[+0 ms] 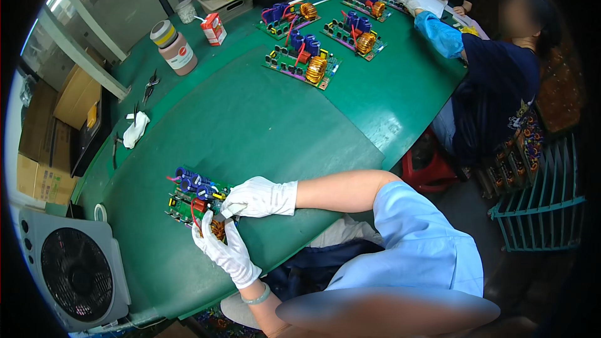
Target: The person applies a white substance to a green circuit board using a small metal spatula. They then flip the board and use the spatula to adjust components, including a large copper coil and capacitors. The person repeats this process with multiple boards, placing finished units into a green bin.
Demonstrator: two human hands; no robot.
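A circuit board point(181, 203) lies on the green mat in front of me. It carries blue capacitors point(194, 181), a red part, a red wire and a copper-wound coil point(218, 230). My left hand point(224, 255), in a white glove, grips the board's near edge, its fingers closed around the coil's side. My right hand point(261, 198), also gloved, is closed over the board's right end. Between its fingers is a thin grey tool point(224, 215), pointing toward the left fingertips. Its exact kind does not show, and the gloves hide the board's right corner.
Several similar boards point(302, 62) stand at the back. A bottle point(178, 54), a drink carton point(213, 29), pliers point(150, 86) and a white cloth point(136, 130) lie farther left. A box fan point(76, 272) stands near left. A co-worker's blue sleeve point(438, 34) reaches in at back right.
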